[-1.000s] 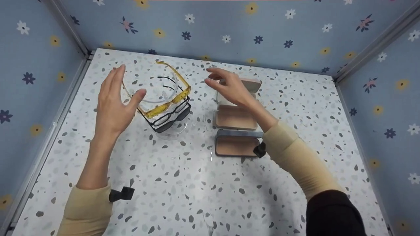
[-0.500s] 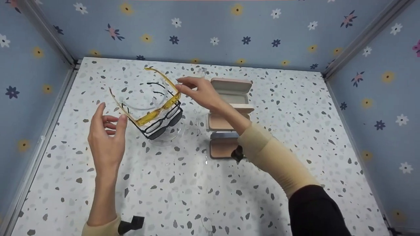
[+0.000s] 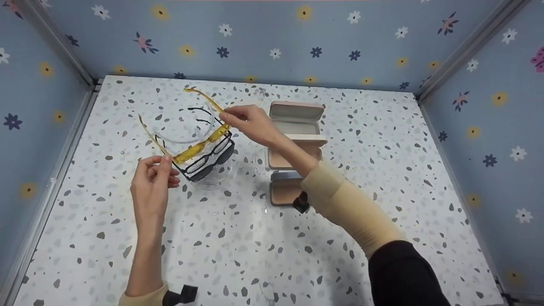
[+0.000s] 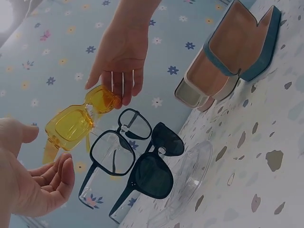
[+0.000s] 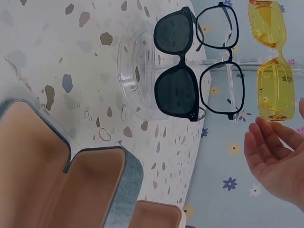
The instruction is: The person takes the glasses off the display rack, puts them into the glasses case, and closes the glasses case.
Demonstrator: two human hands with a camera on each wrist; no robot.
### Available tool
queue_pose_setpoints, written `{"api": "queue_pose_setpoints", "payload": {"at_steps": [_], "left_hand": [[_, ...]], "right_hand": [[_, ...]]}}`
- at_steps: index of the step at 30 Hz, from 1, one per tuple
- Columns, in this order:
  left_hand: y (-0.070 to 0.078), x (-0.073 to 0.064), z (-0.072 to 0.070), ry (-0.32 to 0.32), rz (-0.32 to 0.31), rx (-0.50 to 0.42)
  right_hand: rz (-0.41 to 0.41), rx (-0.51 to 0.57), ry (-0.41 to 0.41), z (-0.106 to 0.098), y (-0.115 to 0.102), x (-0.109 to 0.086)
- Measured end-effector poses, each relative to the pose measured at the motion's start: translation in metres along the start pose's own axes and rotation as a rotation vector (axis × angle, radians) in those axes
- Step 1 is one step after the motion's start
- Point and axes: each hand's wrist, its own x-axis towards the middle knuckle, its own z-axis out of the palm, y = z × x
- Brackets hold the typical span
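The left hand (image 3: pixel 149 185) curves its fingers at one end of the yellow glasses (image 3: pixel 189 154), grip unclear; these sit above black-framed glasses (image 5: pixel 242 90) and sunglasses (image 5: pixel 175 92) on a clear stand (image 5: pixel 124 78), probably light, stiff and scratchable, best held near both hinges; the right hand (image 3: pixel 255 126), reaching inward, pinches the opposite temple (image 3: pixel 208 98)
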Motion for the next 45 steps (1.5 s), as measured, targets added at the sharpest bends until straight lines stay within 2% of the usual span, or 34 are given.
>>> {"api": "queue_pose_setpoints", "payload": {"at_steps": [6, 16, 24, 30, 39, 45], "left_hand": [[-0.002, 0.000, 0.008, -0.018, 0.007, -0.124], [0.002, -0.002, 0.013, -0.004, 0.035, -0.173], [0.012, -0.006, 0.017, 0.022, 0.082, -0.150], [0.026, -0.009, 0.026, 0.041, 0.159, -0.131], [0.041, -0.012, 0.052, 0.021, 0.245, -0.018], [0.045, -0.014, 0.074, -0.029, 0.284, 0.018]], "right_hand": [[-0.014, 0.031, -0.011, 0.004, 0.000, 0.000], [-0.012, 0.046, -0.005, 0.003, -0.004, -0.003], [-0.011, 0.105, 0.020, -0.003, -0.005, -0.010], [-0.035, 0.194, 0.074, -0.013, -0.003, -0.022], [-0.005, 0.319, 0.190, -0.034, 0.010, -0.050], [-0.005, 0.397, 0.270, -0.047, 0.022, -0.072]]}}
